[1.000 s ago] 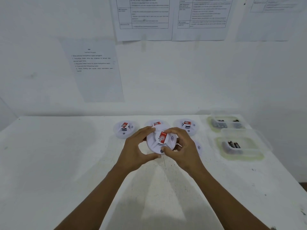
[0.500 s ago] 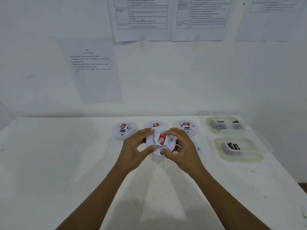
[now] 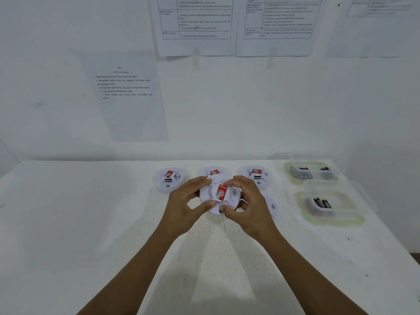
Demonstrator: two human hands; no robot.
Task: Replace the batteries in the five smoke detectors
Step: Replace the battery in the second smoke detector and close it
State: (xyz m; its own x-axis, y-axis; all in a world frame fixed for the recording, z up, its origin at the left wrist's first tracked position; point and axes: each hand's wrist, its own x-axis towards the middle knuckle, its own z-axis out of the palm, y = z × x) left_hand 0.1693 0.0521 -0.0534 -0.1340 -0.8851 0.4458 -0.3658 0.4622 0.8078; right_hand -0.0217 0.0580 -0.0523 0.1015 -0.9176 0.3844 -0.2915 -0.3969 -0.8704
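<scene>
The left hand (image 3: 188, 201) and right hand (image 3: 250, 205) both grip one white smoke detector (image 3: 219, 194) by its rim, thumbs on the near edge and fingers curled over the far edge, above the middle of the counter (image 3: 91, 223). A row of three detectors (image 3: 169, 178) lies just behind it, and a fifth detector (image 3: 272, 206) shows beside the right hand. Two clear tubs (image 3: 354, 220) holding batteries (image 3: 321, 203) sit at the counter's right end.

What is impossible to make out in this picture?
Head view, the only one:
1. The held smoke detector: its underside faces away; left hand and right hand cover parts of its rim.
2. The front-right smoke detector: mostly behind the right hand.
3. The wall sheets: text too blurred to read.
4. The batteries in the near container: number unclear through cloudy plastic.
</scene>
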